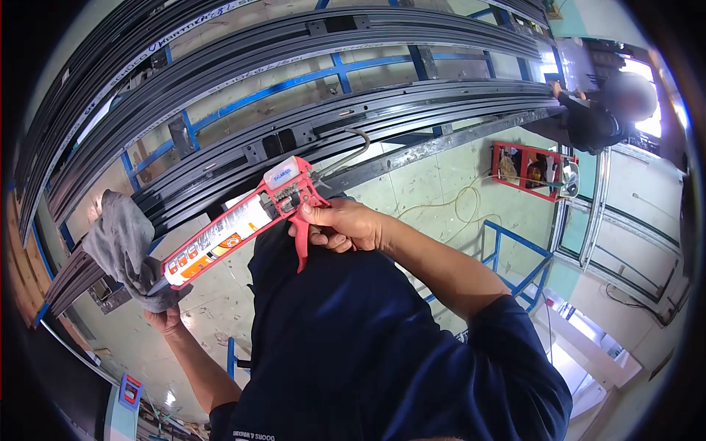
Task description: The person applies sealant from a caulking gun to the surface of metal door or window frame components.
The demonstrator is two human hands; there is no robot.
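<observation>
A red caulking gun (283,197) loaded with a white and orange sealant cartridge (217,241) slants across the view, its nozzle end down to the left. My right hand (342,224) is closed around its handle near the trigger. At the nozzle end, my left hand (163,319) grips a grey cloth (121,235) that is bunched around the tip. The cloth hides most of the left fingers and the nozzle's end. Just behind the gun run long dark metal profiles (397,103).
Blue metal racks (342,73) carry several profiles. On the floor to the right sit a red tool carrier (526,170), a yellowish hose (463,202) and a blue frame (515,257). Another person (599,121) stands at the profiles' far right end.
</observation>
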